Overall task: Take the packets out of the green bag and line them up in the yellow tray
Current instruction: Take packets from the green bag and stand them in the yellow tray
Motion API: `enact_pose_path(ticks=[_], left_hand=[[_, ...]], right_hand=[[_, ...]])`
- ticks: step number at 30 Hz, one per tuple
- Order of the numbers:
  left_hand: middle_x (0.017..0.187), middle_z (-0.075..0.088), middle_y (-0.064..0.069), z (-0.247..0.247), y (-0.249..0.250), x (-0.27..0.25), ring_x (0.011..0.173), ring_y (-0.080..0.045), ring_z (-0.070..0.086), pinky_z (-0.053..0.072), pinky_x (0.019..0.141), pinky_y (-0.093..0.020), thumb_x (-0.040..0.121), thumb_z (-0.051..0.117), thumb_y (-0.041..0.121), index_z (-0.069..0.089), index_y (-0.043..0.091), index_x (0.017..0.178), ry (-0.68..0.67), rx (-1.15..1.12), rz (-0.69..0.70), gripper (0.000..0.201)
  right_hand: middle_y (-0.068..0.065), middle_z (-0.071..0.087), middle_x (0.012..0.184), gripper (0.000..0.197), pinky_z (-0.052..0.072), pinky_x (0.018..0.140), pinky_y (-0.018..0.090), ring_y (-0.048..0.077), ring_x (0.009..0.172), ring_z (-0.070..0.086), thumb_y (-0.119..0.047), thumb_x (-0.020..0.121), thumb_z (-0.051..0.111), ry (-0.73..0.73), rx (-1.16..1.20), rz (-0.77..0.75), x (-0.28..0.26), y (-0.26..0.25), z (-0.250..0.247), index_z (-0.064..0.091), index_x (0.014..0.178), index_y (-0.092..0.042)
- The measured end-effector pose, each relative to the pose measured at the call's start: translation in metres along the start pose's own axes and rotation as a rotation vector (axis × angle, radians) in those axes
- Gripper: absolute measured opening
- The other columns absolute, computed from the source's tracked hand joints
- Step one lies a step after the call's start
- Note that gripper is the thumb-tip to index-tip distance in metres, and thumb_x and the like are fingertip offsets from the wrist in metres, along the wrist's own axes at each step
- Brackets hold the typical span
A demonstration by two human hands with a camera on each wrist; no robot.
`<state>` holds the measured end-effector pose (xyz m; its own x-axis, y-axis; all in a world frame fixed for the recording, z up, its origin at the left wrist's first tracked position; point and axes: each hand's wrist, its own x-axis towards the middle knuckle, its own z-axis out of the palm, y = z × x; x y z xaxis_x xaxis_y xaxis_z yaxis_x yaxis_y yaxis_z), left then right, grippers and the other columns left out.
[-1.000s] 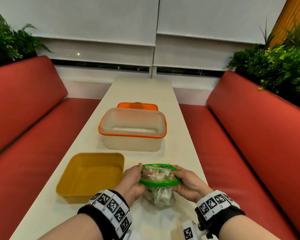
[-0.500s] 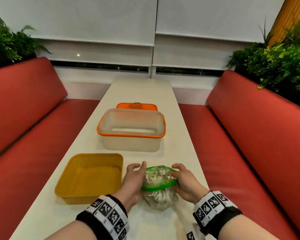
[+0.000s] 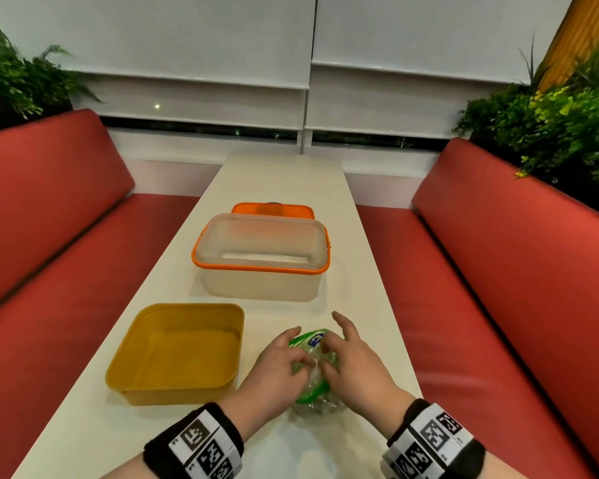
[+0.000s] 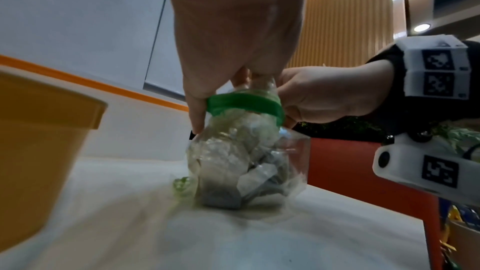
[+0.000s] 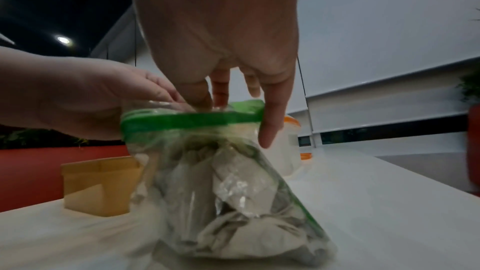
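The green bag (image 3: 311,392), a clear zip bag with a green rim, stands on the white table, stuffed with crumpled packets (image 5: 233,188). My left hand (image 3: 293,354) and right hand (image 3: 329,357) meet over its mouth and pinch the plastic just inside the rim. In the left wrist view the green rim (image 4: 244,104) is bunched narrow under my left hand (image 4: 233,77). In the right wrist view my right hand (image 5: 221,98) has fingertips in the mouth and one finger outside the rim. The yellow tray (image 3: 146,385) sits left of the bag with nothing in it.
A clear tub with an orange rim (image 3: 201,261) stands beyond the tray and bag, with its orange lid (image 3: 274,208) behind it. Red benches (image 3: 498,288) run along both sides of the narrow table (image 3: 284,181). Plants fill the far corners.
Both hands have left the sides of the rim and come together on top of the bag's mouth. The rim has been squeezed narrower.
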<state>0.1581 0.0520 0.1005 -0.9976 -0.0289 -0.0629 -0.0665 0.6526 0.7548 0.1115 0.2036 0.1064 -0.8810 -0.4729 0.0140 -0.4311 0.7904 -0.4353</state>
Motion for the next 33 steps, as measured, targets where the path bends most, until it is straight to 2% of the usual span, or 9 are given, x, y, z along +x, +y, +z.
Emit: enact_pose_path(ticks=[3, 8, 11, 15, 22, 25, 28, 31, 33], left_hand=[[0.155, 0.023, 0.006, 0.000, -0.003, -0.001, 0.138, -0.014, 0.033, 0.024, 0.109, -0.017, 0.089, 0.051, 0.016, 0.066, 0.027, 0.115, -0.001, 0.056, -0.100, 0.032], [0.152, 0.025, 0.000, 0.000, 0.002, 0.000, 0.136, -0.016, 0.032, 0.025, 0.110, -0.021, 0.086, 0.052, 0.013, 0.038, 0.021, 0.143, -0.068, 0.045, -0.153, 0.059], [0.146, 0.030, 0.003, -0.005, 0.004, 0.004, 0.129, -0.014, 0.038, 0.034, 0.106, -0.021, 0.080, 0.058, 0.009, 0.034, 0.018, 0.143, -0.019, -0.043, -0.175, 0.068], [0.138, 0.036, 0.002, -0.011, 0.004, 0.009, 0.123, -0.015, 0.042, 0.038, 0.100, -0.020, 0.077, 0.063, 0.006, 0.039, 0.020, 0.141, 0.064, -0.094, -0.200, 0.069], [0.133, 0.046, -0.003, -0.017, -0.007, 0.017, 0.118, -0.017, 0.048, 0.040, 0.094, -0.020, 0.076, 0.063, 0.005, 0.048, 0.023, 0.136, 0.077, -0.163, -0.241, 0.065], [0.130, 0.052, -0.003, -0.013, -0.013, 0.018, 0.112, -0.020, 0.055, 0.050, 0.093, -0.031, 0.076, 0.060, 0.004, 0.049, 0.021, 0.135, 0.054, -0.246, -0.297, 0.062], [0.130, 0.049, 0.000, -0.008, -0.017, 0.019, 0.113, -0.019, 0.054, 0.051, 0.090, -0.029, 0.077, 0.063, 0.013, 0.043, 0.025, 0.137, 0.017, -0.351, -0.332, 0.065], [0.127, 0.052, 0.000, -0.005, -0.016, 0.023, 0.109, -0.021, 0.056, 0.054, 0.087, -0.033, 0.066, 0.069, 0.016, 0.039, 0.033, 0.137, -0.010, -0.433, -0.353, 0.079], [0.124, 0.052, -0.001, -0.005, -0.017, 0.028, 0.108, -0.021, 0.057, 0.055, 0.087, -0.035, 0.065, 0.070, 0.009, 0.042, 0.032, 0.137, 0.025, -0.410, -0.344, 0.080]], right_hand=[[0.002, 0.018, 0.155, 0.025, 0.042, 0.070, 0.030, 0.033, 0.101, 0.061, -0.010, 0.085, 0.047, -0.075, -0.057, 0.065, 0.002, -0.001, 0.001, 0.049, 0.108, -0.019], [0.000, 0.043, 0.130, 0.025, 0.044, 0.086, 0.029, 0.024, 0.107, 0.054, -0.003, 0.078, 0.047, -0.060, 0.178, 0.077, 0.006, 0.004, 0.012, 0.051, 0.095, -0.020], [-0.003, 0.048, 0.106, 0.015, 0.042, 0.075, 0.026, 0.017, 0.091, 0.051, -0.011, 0.080, 0.053, -0.036, 0.293, 0.090, 0.010, -0.003, 0.017, 0.046, 0.092, -0.019], [-0.002, 0.047, 0.098, 0.021, 0.035, 0.064, 0.012, 0.016, 0.086, 0.047, -0.003, 0.075, 0.053, 0.008, 0.347, 0.096, 0.023, -0.006, 0.019, 0.044, 0.087, -0.017], [-0.003, 0.052, 0.089, 0.040, 0.037, 0.075, 0.014, 0.014, 0.085, 0.051, 0.012, 0.074, 0.047, 0.087, 0.416, 0.063, 0.039, 0.011, 0.013, 0.051, 0.067, -0.028], [0.000, 0.059, 0.103, 0.028, 0.035, 0.081, 0.013, 0.016, 0.099, 0.055, 0.000, 0.085, 0.053, -0.005, 0.306, 0.122, 0.040, 0.015, 0.011, 0.071, 0.088, -0.022], [0.003, 0.056, 0.124, 0.041, 0.042, 0.084, 0.017, 0.020, 0.110, 0.056, -0.012, 0.087, 0.056, -0.170, 0.195, 0.153, 0.040, 0.012, 0.006, 0.060, 0.126, -0.023], [0.005, 0.054, 0.119, 0.054, 0.056, 0.065, 0.027, 0.022, 0.092, 0.061, -0.010, 0.082, 0.058, -0.285, 0.347, 0.239, 0.039, 0.005, 0.000, 0.049, 0.132, -0.025], [0.005, 0.057, 0.116, 0.054, 0.059, 0.072, 0.033, 0.022, 0.094, 0.062, -0.009, 0.080, 0.061, -0.265, 0.437, 0.255, 0.041, 0.003, -0.002, 0.049, 0.130, -0.025]])
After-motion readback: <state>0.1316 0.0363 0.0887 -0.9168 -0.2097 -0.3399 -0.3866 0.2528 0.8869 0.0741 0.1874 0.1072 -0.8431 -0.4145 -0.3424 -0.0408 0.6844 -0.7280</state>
